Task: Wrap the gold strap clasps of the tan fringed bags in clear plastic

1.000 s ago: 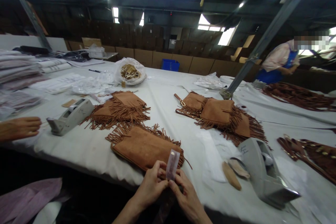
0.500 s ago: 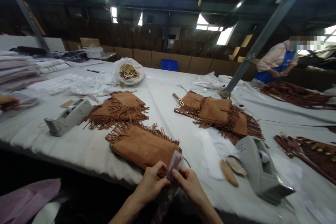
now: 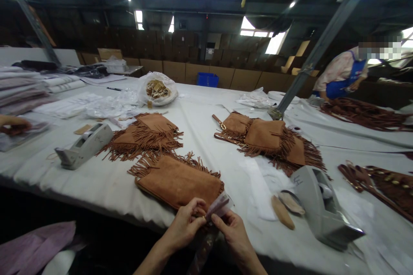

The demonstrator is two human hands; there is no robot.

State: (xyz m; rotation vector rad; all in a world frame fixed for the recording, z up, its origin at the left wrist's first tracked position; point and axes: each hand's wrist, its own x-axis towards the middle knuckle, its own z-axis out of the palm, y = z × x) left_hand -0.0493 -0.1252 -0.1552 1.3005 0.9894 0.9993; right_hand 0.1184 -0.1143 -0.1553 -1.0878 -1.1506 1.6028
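At the table's near edge my left hand [image 3: 185, 223] and my right hand [image 3: 232, 233] are closed together, both pinching a small clear plastic wrapper [image 3: 218, 206] that leans to the right. A dark strap in clear film [image 3: 201, 251] hangs below my hands. Just beyond them lies a tan suede fringed bag [image 3: 179, 179], flat on the white cloth.
A grey tape dispenser [image 3: 324, 208] stands to the right, another [image 3: 82, 146] to the left. More fringed bags [image 3: 146, 135] [image 3: 269, 137] lie farther back. A co-worker's hand [image 3: 13, 123] rests at far left. Another person [image 3: 342, 75] works at far right beside a slanted metal post [image 3: 306, 68].
The plastic wrapper, held upright a second ago, now tips down to the right between my fingers. The co-worker's hand at left has pulled back toward the stacked cloth.
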